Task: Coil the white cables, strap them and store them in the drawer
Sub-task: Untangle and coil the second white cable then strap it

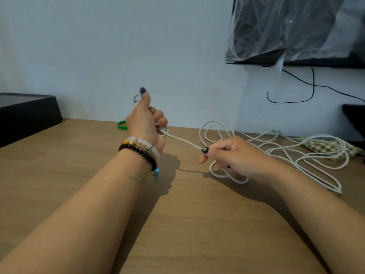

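Wooden counter [83, 175] carried our cable [276, 153] heaped near its back right edge, one taut length pinched by our left hand [146, 123] and right hand [235, 153], held apart.

Bare tabletop [59, 175] at 6–9 o'clock: free passage. White cable [286, 153] loops sprawl at 3 o'clock. Black box [27, 111] blocks 10 o'clock; green band [122, 125] at 12.

Cable [276, 147] white; desk [177, 224] brown woodgrain; band [122, 125] far left green; cloth [324, 148] right green-cream check; box [25, 109] black.
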Tool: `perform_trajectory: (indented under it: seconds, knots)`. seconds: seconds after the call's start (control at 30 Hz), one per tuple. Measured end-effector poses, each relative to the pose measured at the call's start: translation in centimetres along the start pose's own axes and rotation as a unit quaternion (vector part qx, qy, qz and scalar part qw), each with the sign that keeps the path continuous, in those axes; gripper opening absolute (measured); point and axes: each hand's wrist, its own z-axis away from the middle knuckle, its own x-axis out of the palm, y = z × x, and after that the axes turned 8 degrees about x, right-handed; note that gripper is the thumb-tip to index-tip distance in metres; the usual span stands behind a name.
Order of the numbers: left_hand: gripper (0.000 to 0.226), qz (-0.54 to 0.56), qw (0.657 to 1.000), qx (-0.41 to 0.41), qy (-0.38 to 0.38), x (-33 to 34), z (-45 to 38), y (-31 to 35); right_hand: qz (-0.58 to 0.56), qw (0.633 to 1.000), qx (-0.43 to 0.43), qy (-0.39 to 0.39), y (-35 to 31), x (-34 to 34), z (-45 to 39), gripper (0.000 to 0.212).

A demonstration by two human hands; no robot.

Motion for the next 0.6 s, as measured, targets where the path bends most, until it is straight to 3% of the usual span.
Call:
perform_trajectory:
  seconds: [0.27,0.4,0.6]
  knots:
    - [0.039,-0.211,0.963,-0.036,-0.166,-0.2,1.8,-2.7,0.053,0.984,-0.004,0.170,1.3,-0.1,-1.2,0.021]
    - [0.039,-0.313,0.925,-0.015,-0.214,-0.7,2.6,-3.6,0.037,0.980,-0.020,0.195,1.5,0.1,-1.6,0.021]
    - [0.038,-0.376,0.902,-0.021,-0.210,-0.6,2.9,-3.9,0.016,0.985,-0.051,0.167,1.5,0.4,-1.4,0.022]
